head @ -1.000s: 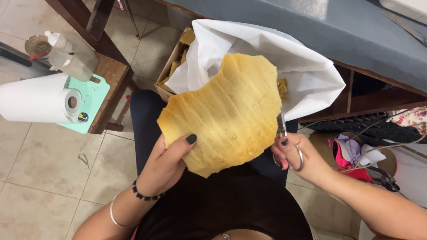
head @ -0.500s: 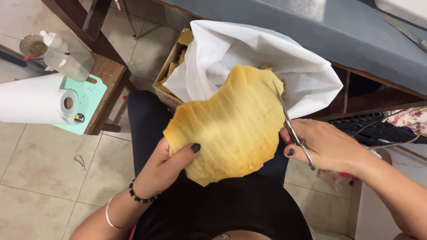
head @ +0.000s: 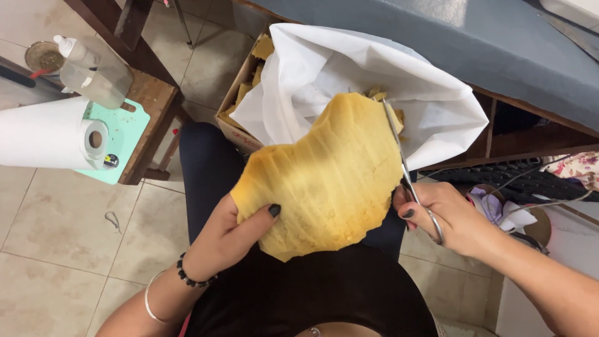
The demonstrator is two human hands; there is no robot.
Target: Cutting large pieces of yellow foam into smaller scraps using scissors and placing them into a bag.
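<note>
- Pinched between thumb and curled fingers, the left hand (head: 228, 240) is closed on the lower left edge of a broad, ridged, yellow-tan sheet with an irregular outline (head: 327, 181); the dark-nailed thumb lies on the sheet's face.
- Right hand (head: 452, 218) is closed through the handles of slim metal scissors (head: 405, 171), whose blades run up along the sheet's right edge; whether the blades are apart or together cannot be told.
- That sheet is held up over the person's lap, in front of the dark trousers and black top (head: 312, 299).
- Left wrist wears a black bead bracelet (head: 190, 278) and a thin silver bangle (head: 150, 302).
- Just behind the sheet stands a cardboard box lined with a white bag (head: 349, 87); small tan scraps (head: 256, 72) lie in it.
- To the left, a wooden stool (head: 153, 103) bears a mint-green mat (head: 128, 134), a white paper roll (head: 47, 134) and a clear plastic squeeze bottle (head: 93, 68).
- Beyond the box runs a grey-topped table (head: 437, 31) with a wooden shelf below.
- Pale beige floor tiles (head: 62, 237) cover the ground.
</note>
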